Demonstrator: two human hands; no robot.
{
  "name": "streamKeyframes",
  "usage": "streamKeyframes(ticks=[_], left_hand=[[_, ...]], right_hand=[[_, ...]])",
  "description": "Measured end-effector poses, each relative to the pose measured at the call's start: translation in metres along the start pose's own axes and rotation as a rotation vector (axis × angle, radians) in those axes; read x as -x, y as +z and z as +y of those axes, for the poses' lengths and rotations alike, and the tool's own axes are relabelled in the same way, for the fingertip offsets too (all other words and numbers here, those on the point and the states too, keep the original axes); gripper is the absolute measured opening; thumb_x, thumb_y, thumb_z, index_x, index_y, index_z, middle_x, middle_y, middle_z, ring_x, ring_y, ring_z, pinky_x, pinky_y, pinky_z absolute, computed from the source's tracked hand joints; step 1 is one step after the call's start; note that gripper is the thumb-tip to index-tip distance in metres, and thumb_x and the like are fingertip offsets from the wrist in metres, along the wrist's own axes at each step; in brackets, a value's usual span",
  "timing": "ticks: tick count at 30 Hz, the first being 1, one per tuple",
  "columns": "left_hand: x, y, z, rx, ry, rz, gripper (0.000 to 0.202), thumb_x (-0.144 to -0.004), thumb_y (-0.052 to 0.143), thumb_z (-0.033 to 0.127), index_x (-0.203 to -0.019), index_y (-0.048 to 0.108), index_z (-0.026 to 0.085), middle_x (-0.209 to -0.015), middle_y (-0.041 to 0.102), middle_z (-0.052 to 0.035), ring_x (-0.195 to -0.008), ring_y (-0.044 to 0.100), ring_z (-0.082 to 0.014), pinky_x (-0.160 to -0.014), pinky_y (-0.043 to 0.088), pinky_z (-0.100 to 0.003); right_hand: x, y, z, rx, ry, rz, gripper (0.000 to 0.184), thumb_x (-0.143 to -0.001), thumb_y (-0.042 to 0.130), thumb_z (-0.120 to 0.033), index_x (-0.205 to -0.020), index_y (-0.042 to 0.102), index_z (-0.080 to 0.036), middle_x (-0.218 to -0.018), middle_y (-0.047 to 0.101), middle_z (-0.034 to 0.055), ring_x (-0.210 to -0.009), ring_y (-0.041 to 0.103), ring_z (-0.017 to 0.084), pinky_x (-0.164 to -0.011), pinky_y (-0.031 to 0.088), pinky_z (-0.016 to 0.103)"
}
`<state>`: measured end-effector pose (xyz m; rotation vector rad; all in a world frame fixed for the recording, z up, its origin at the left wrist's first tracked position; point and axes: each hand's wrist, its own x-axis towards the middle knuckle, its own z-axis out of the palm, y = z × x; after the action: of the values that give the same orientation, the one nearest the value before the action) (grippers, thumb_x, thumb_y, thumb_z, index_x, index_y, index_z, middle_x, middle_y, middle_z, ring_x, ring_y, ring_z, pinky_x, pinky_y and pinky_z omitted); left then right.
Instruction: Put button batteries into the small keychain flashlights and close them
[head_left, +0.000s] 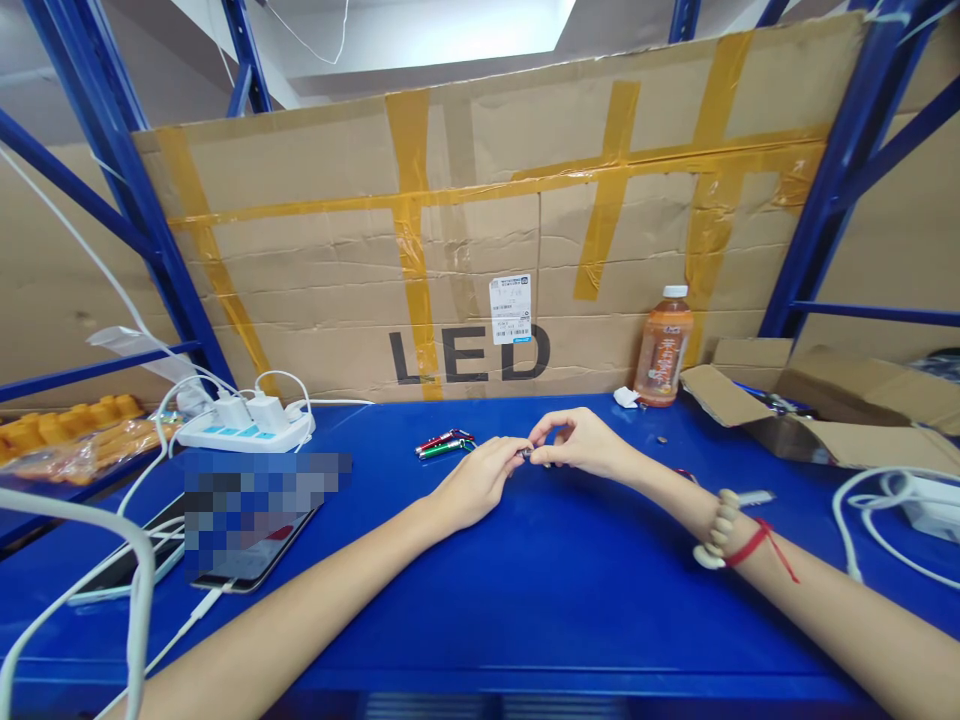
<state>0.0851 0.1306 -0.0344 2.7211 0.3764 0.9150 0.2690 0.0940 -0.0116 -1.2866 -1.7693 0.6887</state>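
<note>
Over the middle of the blue table (570,590), my left hand (480,478) is closed with its fingers together, palm down. My right hand (577,440) meets it fingertip to fingertip, thumb and forefinger in a pinch. Between them is a small dark, shiny piece (525,453), mostly covered by the fingers and too small to name. Just left of my left hand lie a red slim metal tube (435,441) and a green slim metal tube (442,450), side by side, with silvery ends. Part of a red item and a silvery strip (754,498) show behind my right forearm.
A white power strip (244,430) with chargers and cables stands at left, near phones (277,540). An orange drink bottle (664,345) and crumpled tissue (625,398) are at the back. An open cardboard box (825,435) and white cable (855,500) lie right. Cardboard (322,290) walls the back.
</note>
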Motion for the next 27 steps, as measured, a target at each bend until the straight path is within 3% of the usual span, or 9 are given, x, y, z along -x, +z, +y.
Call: streamKeyframes(ticks=[4, 7, 13, 15, 18, 24, 27], left_hand=[[0.000, 0.002, -0.003, 0.030, -0.029, 0.053, 0.024, -0.090, 0.031, 0.018, -0.105, 0.051, 0.016, -0.105, 0.059, -0.0090, -0.094, 0.054, -0.0175, -0.083, 0.043, -0.030], [0.000, 0.002, -0.002, 0.021, -0.042, 0.055, 0.024, -0.090, 0.031, 0.018, -0.104, 0.050, 0.016, -0.104, 0.059, -0.0093, -0.093, 0.054, -0.0177, -0.082, 0.042, -0.030], [-0.002, -0.001, -0.001, 0.067, -0.124, 0.040, 0.022, -0.091, 0.027, 0.020, -0.096, 0.048, 0.017, -0.084, 0.057, -0.0037, -0.074, 0.052, -0.0138, -0.068, 0.040, -0.024], [-0.002, -0.001, -0.002, 0.086, -0.141, 0.037, 0.022, -0.091, 0.027, 0.020, -0.095, 0.048, 0.017, -0.077, 0.053, -0.0010, -0.067, 0.049, -0.0123, -0.064, 0.038, -0.023], [-0.002, 0.000, -0.005, 0.118, -0.163, 0.025, 0.023, -0.091, 0.025, 0.021, -0.094, 0.048, 0.018, -0.068, 0.047, 0.0020, -0.061, 0.044, -0.0111, -0.061, 0.036, -0.022], [-0.001, 0.001, -0.006, 0.176, -0.168, -0.001, 0.025, -0.091, 0.024, 0.025, -0.091, 0.048, 0.016, -0.065, 0.044, 0.0027, -0.059, 0.042, -0.0106, -0.059, 0.035, -0.022], [-0.001, 0.000, -0.005, 0.172, -0.157, -0.009, 0.025, -0.091, 0.024, 0.026, -0.092, 0.047, 0.016, -0.065, 0.043, 0.0025, -0.059, 0.041, -0.0108, -0.059, 0.035, -0.022]], right_hand=[[0.002, 0.003, -0.002, 0.040, -0.092, 0.104, 0.032, -0.057, 0.074, -0.038, -0.074, 0.062, -0.013, -0.060, 0.060, -0.0005, -0.044, 0.053, 0.009, -0.045, 0.040, 0.021], [0.004, 0.001, -0.004, 0.151, -0.237, 0.161, 0.033, -0.058, 0.074, -0.041, -0.075, 0.063, -0.015, -0.070, 0.062, 0.0010, -0.046, 0.053, 0.008, -0.047, 0.040, 0.022], [0.007, 0.002, -0.007, 0.594, -0.540, 0.225, 0.013, -0.079, 0.059, -0.032, -0.082, 0.067, -0.022, -0.080, 0.062, -0.0002, -0.056, 0.054, 0.007, -0.051, 0.035, 0.019], [0.008, 0.003, -0.008, 0.725, -0.593, 0.238, 0.014, -0.083, 0.054, -0.027, -0.084, 0.067, -0.024, -0.081, 0.063, -0.0008, -0.057, 0.054, 0.007, -0.048, 0.032, 0.018], [0.009, 0.001, -0.009, 0.796, -0.607, 0.197, 0.019, -0.085, 0.049, -0.026, -0.086, 0.068, -0.026, -0.086, 0.062, -0.0005, -0.054, 0.052, 0.005, -0.048, 0.031, 0.018], [0.010, -0.008, -0.013, 0.638, -0.570, 0.048, 0.025, -0.088, 0.044, -0.025, -0.098, 0.067, -0.026, -0.094, 0.059, 0.0024, -0.056, 0.053, 0.005, -0.057, 0.039, 0.019], [0.010, -0.009, -0.014, 0.610, -0.575, 0.035, 0.026, -0.088, 0.044, -0.025, -0.099, 0.067, -0.027, -0.094, 0.060, 0.0031, -0.060, 0.056, 0.007, -0.058, 0.041, 0.019]])
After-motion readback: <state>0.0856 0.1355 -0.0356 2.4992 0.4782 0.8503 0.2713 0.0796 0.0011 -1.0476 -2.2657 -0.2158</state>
